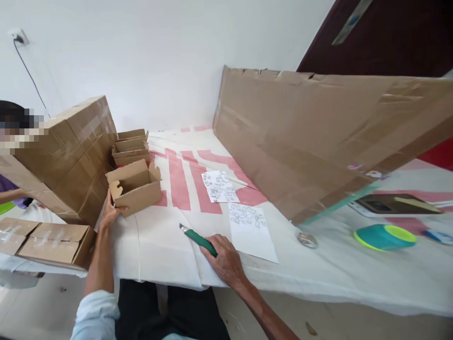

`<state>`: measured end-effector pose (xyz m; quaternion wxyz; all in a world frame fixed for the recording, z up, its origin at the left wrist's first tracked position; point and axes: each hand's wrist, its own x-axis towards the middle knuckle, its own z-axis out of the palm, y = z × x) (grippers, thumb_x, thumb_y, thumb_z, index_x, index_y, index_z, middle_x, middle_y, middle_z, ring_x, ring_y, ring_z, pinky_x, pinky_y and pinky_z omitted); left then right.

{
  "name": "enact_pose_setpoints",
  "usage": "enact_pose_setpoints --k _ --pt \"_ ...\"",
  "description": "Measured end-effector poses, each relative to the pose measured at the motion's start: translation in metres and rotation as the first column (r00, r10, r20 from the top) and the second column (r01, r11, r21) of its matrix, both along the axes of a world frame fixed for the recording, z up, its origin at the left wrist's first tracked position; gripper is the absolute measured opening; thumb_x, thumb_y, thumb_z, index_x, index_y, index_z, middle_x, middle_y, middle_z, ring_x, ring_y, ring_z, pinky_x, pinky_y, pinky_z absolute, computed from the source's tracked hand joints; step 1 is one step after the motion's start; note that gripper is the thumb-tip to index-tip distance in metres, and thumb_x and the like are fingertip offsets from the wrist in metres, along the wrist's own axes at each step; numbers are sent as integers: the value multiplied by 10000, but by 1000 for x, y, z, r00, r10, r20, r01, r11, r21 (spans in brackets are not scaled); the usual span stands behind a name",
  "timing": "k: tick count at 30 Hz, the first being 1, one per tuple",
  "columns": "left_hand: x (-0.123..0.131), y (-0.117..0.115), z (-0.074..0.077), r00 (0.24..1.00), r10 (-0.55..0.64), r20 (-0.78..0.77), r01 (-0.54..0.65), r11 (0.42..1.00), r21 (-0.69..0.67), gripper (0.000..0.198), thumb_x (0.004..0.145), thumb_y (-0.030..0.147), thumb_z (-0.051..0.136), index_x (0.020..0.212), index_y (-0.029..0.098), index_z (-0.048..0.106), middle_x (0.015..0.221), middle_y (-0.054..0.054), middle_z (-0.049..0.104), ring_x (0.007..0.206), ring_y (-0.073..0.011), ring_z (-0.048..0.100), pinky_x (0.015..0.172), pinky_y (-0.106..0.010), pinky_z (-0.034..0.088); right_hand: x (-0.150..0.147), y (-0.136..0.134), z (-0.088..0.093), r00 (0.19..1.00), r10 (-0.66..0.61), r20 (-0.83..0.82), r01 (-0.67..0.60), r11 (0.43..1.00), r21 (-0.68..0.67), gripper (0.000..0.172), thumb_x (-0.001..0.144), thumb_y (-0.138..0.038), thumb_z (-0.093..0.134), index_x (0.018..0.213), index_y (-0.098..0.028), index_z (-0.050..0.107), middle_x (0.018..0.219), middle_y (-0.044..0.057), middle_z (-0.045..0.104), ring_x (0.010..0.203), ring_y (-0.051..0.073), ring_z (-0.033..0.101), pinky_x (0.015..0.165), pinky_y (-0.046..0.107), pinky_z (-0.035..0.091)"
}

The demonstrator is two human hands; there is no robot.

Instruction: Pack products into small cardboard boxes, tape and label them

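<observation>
My left hand (pixel 110 212) is closed on the near left corner of a small open cardboard box (pixel 141 198), whose lid flap stands up at the back. In my right hand (pixel 224 257) is a green utility knife (pixel 198 240), its blade end pointing up and left above the tablecloth. Behind the held box stand more small open cardboard boxes (pixel 131 150). Two white paper sheets with handwritten marks lie past the knife: a smaller sheet (pixel 220 186) and a larger sheet (pixel 253 238) partly beside my right hand.
Large cardboard panels rise at the left (pixel 85 151) and right (pixel 300 137). Closed cartons (pixel 53 241) lie at the near left. A tape roll (pixel 307 240), a teal-and-yellow container (pixel 385 237) and a flat dark device (pixel 396 204) rest at right. Behind the left panel is another person.
</observation>
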<state>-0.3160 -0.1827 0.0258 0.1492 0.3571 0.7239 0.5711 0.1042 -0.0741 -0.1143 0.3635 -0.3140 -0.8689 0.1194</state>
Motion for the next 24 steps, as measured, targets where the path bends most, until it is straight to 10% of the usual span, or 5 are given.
enact_pose_setpoints --k 7,13,24 --pt "-11 16 -34 925 365 -104 -373 925 -70 504 717 442 790 1127 201 623 1022 -95 722 1061 -328 705 946 -491 571 -2 1 1 1000 -18 -8 18 1000 -13 93 1011 -317 601 1005 -236 646 932 73 674 876 269 610 787 405 468" --pt "20 47 -68 989 88 -121 -104 985 -140 239 697 369 764 865 213 692 822 -39 745 814 -240 721 829 -369 585 -2 2 5 1000 -14 -5 14 1000 -20 75 985 -287 625 1029 -230 647 921 67 665 879 268 609 797 397 472" --pt "-13 122 -31 981 -78 -178 40 978 -205 346 992 454 697 1163 153 683 1095 -74 724 934 -210 703 857 -411 602 -4 3 15 999 -37 16 37 999 -23 78 970 -245 642 1040 -219 663 943 65 671 899 260 610 822 378 470"
